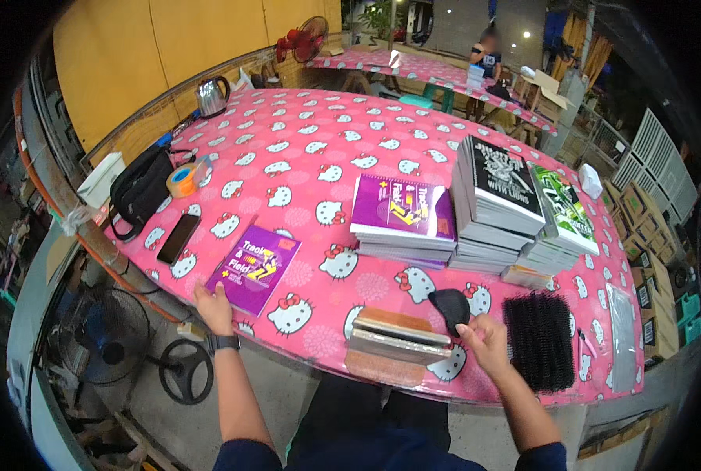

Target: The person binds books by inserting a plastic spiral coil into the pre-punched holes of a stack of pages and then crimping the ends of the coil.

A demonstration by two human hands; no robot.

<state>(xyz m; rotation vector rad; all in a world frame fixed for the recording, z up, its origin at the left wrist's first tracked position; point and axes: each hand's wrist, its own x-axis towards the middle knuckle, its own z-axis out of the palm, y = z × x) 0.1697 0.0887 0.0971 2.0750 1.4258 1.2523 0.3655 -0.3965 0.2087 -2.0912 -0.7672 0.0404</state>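
Observation:
A purple spiral-bound book [254, 269] lies flat at the table's front left. My left hand [214, 308] rests at its lower left corner, fingers stretched out and touching its edge. My right hand [485, 342] pinches the lower end of a small black curved piece [449, 308], which looks soft; its exact kind is unclear. Just left of that piece sits a metal-and-wood block-like holder [397, 337] on a brown board. Right of my right hand is a bundle of black spiral binding coils [538, 341].
Stacks of purple books [404, 208], black-covered books [501, 180] and green-covered books [562, 208] stand on the pink table. A phone [178, 239], tape rolls [182, 180], black bag [141, 188] and kettle [212, 96] line the left side. Another person [487, 59] sits far back.

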